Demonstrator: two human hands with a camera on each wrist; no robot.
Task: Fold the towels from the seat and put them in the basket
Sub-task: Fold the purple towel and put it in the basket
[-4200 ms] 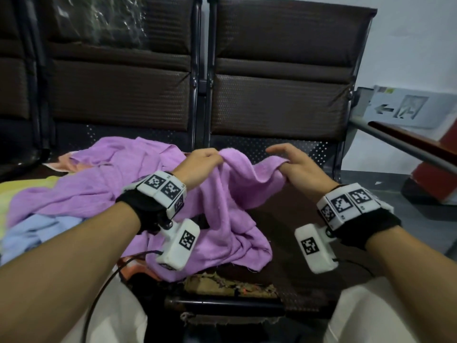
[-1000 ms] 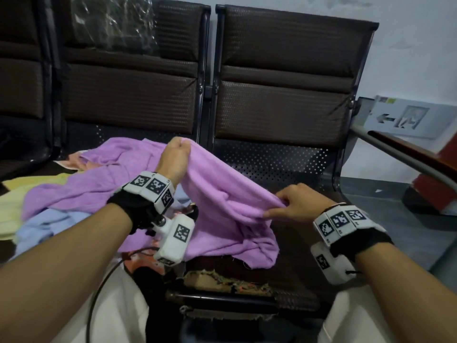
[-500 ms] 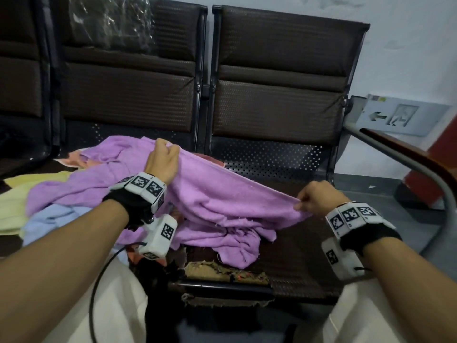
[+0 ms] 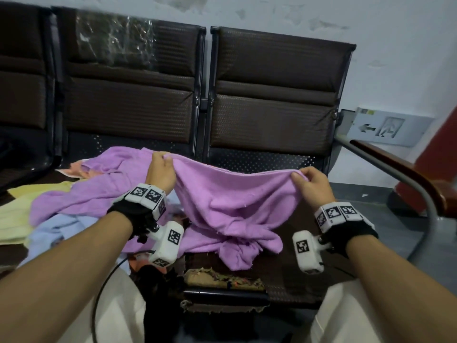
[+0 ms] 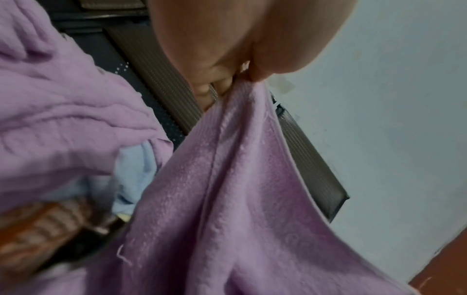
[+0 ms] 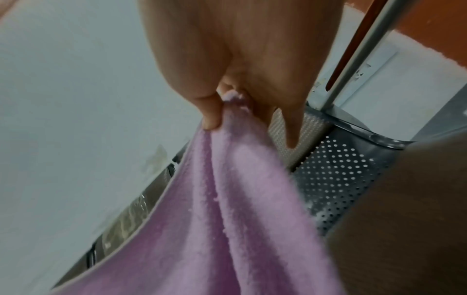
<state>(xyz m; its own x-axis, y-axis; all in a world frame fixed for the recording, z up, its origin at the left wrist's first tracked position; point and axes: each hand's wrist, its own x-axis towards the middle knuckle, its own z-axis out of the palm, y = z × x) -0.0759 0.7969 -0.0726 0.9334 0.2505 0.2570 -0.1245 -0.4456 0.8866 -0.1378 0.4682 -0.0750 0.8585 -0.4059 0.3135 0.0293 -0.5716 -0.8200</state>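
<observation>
A purple towel (image 4: 235,199) hangs stretched between my two hands above the brown seat (image 4: 291,273), its lower part bunched on the cushion. My left hand (image 4: 162,169) pinches one top corner of the purple towel (image 5: 227,189). My right hand (image 4: 310,183) pinches the other top corner of the purple towel (image 6: 227,199). A second purple towel (image 4: 81,194), a light blue towel (image 4: 57,231) and a yellow towel (image 4: 22,209) lie heaped on the seat to the left. No basket is in view.
Dark brown chair backs (image 4: 272,95) rise behind the seats. A metal armrest with a wooden top (image 4: 400,169) curves along the right. The seat's front edge is torn, with stuffing (image 4: 222,278) showing. An orange cloth (image 4: 79,169) peeks from behind the heap.
Both hands have lifted the purple towel higher. The right hand has moved up and to the right, pulling the top edge out wide between the hands.
</observation>
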